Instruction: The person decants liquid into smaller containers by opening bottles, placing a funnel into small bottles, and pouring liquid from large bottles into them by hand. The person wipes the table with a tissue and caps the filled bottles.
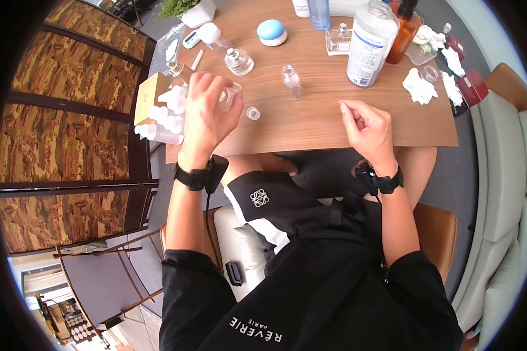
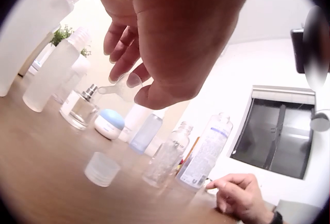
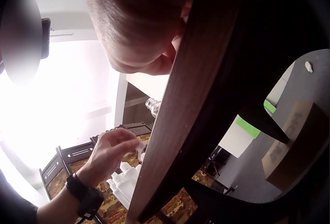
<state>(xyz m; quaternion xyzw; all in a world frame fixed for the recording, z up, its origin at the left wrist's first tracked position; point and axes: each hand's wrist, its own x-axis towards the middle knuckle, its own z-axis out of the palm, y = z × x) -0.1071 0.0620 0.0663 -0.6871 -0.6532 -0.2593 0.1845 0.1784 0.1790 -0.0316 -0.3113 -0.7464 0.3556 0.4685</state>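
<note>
My left hand (image 1: pixel 208 108) is raised over the left part of the table and pinches a small clear funnel (image 2: pixel 126 88) between thumb and fingers. In the left wrist view the funnel's narrow spout points left, away from the palm. Below and right of this hand, a small translucent cap (image 1: pixel 253 113) lies on the wood. Farther right stands an uncapped clear bottle (image 1: pixel 292 83). My right hand (image 1: pixel 369 128) rests at the table's front edge, its fingers loosely curled with nothing in them. A glass perfume bottle (image 1: pixel 239 62) stands beyond the left hand.
Several frosted bottles (image 1: pixel 165 133) and a yellow box (image 1: pixel 149 99) crowd the left edge. A blue-lidded jar (image 1: pixel 271 33) stands toward the back. At the right are a large clear pump-less bottle (image 1: pixel 370 50), an amber bottle (image 1: pixel 405 38) and crumpled tissues (image 1: pixel 418 86).
</note>
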